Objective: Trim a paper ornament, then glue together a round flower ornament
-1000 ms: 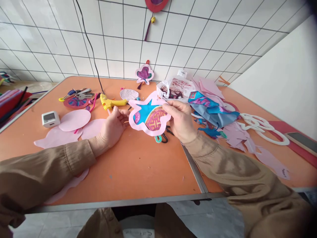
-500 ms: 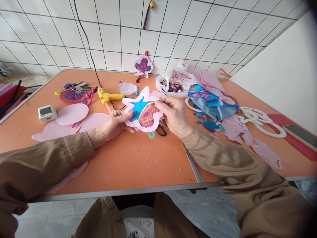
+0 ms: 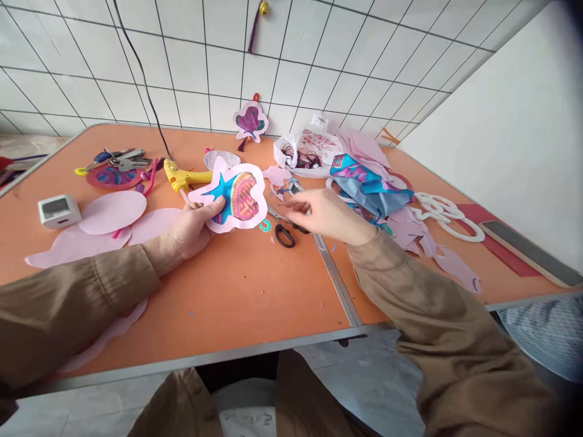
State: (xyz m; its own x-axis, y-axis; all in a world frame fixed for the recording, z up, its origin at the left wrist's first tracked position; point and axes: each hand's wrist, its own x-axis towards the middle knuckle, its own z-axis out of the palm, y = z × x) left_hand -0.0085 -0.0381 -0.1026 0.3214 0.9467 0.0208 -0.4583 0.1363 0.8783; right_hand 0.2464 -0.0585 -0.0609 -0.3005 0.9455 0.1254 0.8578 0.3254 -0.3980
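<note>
A pink cut-out (image 3: 246, 197) with a wavy border, framing blue fabric and a patterned pink-and-gold piece, is pinched in my left hand (image 3: 194, 227), thumb on its front. My right hand (image 3: 330, 212) hovers apart from it, over a pair of black-handled scissors (image 3: 286, 246) lying on the orange table. Its fingers are loosely bent and apart, with nothing visible between them, though the hand hides part of the scissors. A small teal loop (image 3: 265, 226) shows just below the cut-out's lower right edge.
A yellow glue gun (image 3: 182, 176) lies behind my left hand, near pink ovals (image 3: 113, 212), a white box (image 3: 59, 211) and keys (image 3: 130, 162). Towards the right are a plastic bag (image 3: 314, 152), blue fabric (image 3: 373, 185), pink scraps (image 3: 405, 230) and white rings (image 3: 449, 215).
My right hand has let go of the cut-out and moved right, over the scissors. The left hand keeps the cut-out, now slightly further left and turned. The view has shifted right.
</note>
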